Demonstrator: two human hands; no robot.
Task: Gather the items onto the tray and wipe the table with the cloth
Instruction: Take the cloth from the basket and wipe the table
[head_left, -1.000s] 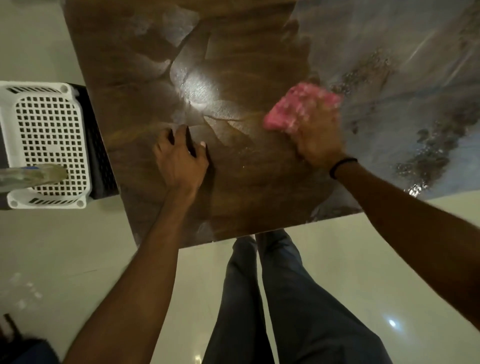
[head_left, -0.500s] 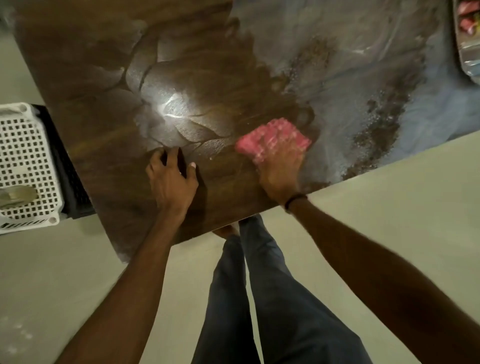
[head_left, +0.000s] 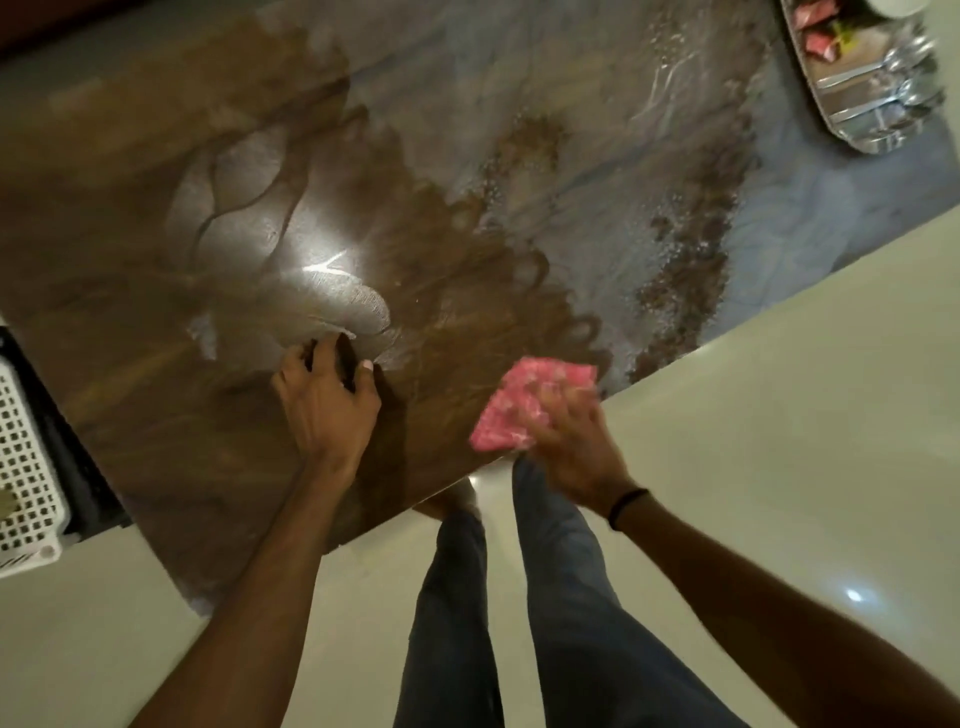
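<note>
A pink cloth (head_left: 524, 405) lies at the near edge of the brown table (head_left: 156, 312), pressed down under my right hand (head_left: 569, 441), whose fingers grip it. My left hand (head_left: 324, 400) rests on the tabletop to the left of the cloth, fingers bent and spread, holding nothing. Wet smears and streaks cover the table's middle and right part. A shiny metal tray (head_left: 857, 124) sits at the far right corner of the table, with spoons and red items on it, partly cut off by the frame edge.
A white perforated plastic basket (head_left: 26, 467) stands on something dark beside the table's left side. My legs in dark trousers (head_left: 519, 597) stand on the pale glossy floor right below the table's near edge.
My right hand has dragged the pink cloth toward me, from the table's middle to its near edge. The left hand stayed planted. The view shifted, bringing the tray into sight.
</note>
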